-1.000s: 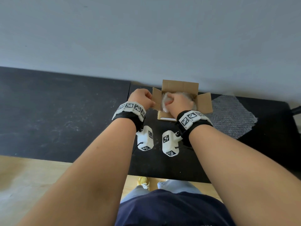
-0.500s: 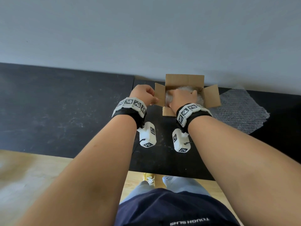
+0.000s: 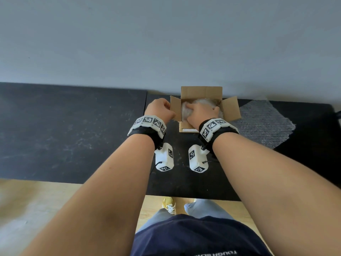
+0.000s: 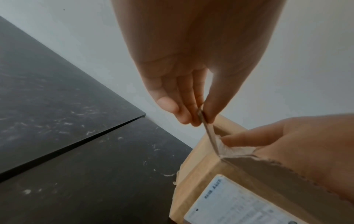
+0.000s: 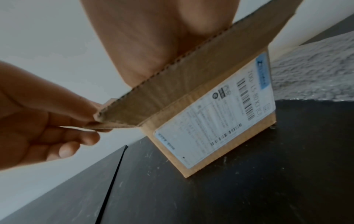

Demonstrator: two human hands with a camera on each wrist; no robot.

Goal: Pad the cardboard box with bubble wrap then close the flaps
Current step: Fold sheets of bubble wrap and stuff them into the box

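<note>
A small cardboard box [image 3: 201, 93] stands on the black table by the wall with its flaps up. Crumpled bubble wrap [image 3: 204, 103] fills its inside. My left hand [image 3: 168, 108] pinches the top edge of the left flap [image 4: 209, 136] between thumb and fingers [image 4: 184, 115], and the same pinch [image 5: 95, 125] shows in the right wrist view. My right hand [image 3: 191, 109] reaches into the box over the near flap [image 5: 182, 84] and presses on the wrap with a straight finger [image 4: 239, 138]. Its other fingertips are hidden inside the box.
A flat sheet of bubble wrap [image 3: 263, 122] lies on the table just right of the box. A white shipping label [image 5: 216, 113] covers the box's near side. The table is two black boards with a seam [image 4: 76, 144] left of the box, and the grey wall is right behind.
My right hand has gone from a fist on top of the wrap to fingers pushed down into it. My left hand has kept its hold on the left flap.
</note>
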